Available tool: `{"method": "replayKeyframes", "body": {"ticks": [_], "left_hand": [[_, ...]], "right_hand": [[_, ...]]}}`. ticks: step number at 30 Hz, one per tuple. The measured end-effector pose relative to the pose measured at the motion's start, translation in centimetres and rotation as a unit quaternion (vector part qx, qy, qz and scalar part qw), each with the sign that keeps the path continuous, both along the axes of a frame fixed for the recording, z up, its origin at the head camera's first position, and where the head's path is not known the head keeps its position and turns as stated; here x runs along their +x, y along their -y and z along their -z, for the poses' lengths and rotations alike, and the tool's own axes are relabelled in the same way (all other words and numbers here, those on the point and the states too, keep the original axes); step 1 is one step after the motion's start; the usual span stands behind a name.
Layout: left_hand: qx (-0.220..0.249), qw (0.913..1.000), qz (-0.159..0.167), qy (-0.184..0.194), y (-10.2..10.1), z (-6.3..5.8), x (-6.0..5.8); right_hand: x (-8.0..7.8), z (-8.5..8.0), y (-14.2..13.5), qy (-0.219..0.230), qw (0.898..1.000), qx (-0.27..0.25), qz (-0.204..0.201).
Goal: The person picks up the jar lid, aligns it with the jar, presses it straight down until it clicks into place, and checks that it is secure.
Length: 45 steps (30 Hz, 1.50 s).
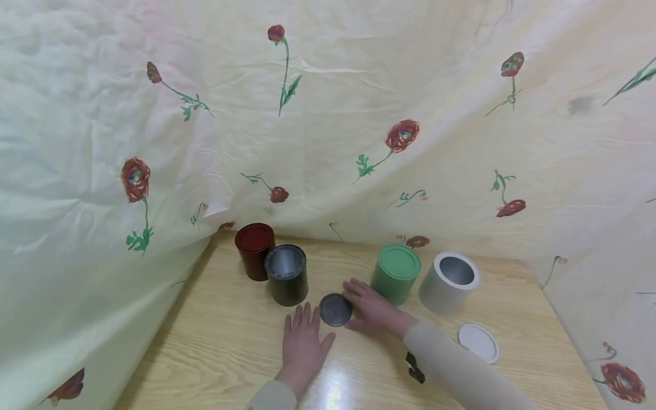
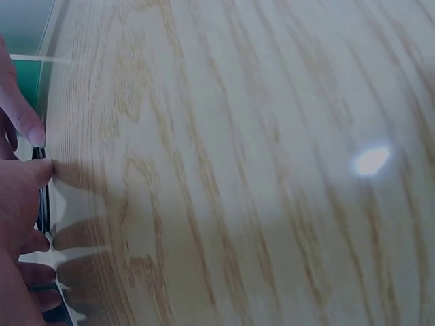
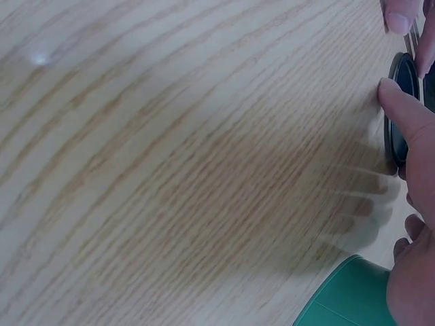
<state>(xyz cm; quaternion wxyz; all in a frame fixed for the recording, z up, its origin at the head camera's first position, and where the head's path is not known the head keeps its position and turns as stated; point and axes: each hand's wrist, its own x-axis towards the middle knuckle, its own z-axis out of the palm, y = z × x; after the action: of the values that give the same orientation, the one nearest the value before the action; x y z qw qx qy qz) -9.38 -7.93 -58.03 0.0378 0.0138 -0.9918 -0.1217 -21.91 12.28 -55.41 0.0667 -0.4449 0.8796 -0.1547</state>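
Note:
A round black lid (image 1: 336, 310) lies flat on the table between the two hands. The left hand (image 1: 303, 344) is spread palm down on the wood to its left, fingers pointing toward the open black can (image 1: 287, 275). From the other side, the right hand (image 1: 376, 309) reaches to the lid, its extended fingers at the far right edge and its thumb by the near right edge. In the right wrist view, the thumb of the right hand (image 3: 425, 159) overlaps the lid (image 3: 401, 112). A green can (image 1: 396, 273) with its lid on stands just behind the right hand.
A dark red lidded can (image 1: 254, 251) stands behind the black one. At the right are an open white can (image 1: 449, 282) and its white lid (image 1: 479, 343), close to the right sleeve. Flowered cloth (image 1: 328, 125) hangs around the wooden table (image 1: 215, 347).

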Motion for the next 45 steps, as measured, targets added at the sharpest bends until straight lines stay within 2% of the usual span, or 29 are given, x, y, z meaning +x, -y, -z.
{"method": "replayKeyframes", "body": {"ticks": [11,19,27,31,36,45], "left_hand": [[0.004,0.9999,0.005,-0.011,0.8,-0.2,0.3],[0.005,0.9994,0.022,-0.025,1.6,-0.3,0.4],[-0.009,0.9982,0.045,-0.038,2.4,-0.2,0.5],[-0.024,0.9971,0.059,-0.042,2.7,0.0,0.7],[-0.033,0.9960,0.072,-0.041,3.0,-0.1,0.8],[-0.013,0.9968,0.073,-0.031,3.1,-0.2,0.7]], "right_hand": [[0.5,0.3,-0.6,-0.024,1.000,-0.011,-0.013],[1.2,0.5,-0.4,-0.051,0.998,-0.035,-0.024],[2.3,0.6,-0.4,-0.025,0.999,-0.028,-0.003],[2.7,0.7,-0.6,-0.029,0.999,-0.027,-0.005],[2.5,0.7,-1.2,-0.030,0.999,-0.027,-0.015],[1.9,0.1,-1.4,0.024,0.999,-0.024,-0.013]]}}
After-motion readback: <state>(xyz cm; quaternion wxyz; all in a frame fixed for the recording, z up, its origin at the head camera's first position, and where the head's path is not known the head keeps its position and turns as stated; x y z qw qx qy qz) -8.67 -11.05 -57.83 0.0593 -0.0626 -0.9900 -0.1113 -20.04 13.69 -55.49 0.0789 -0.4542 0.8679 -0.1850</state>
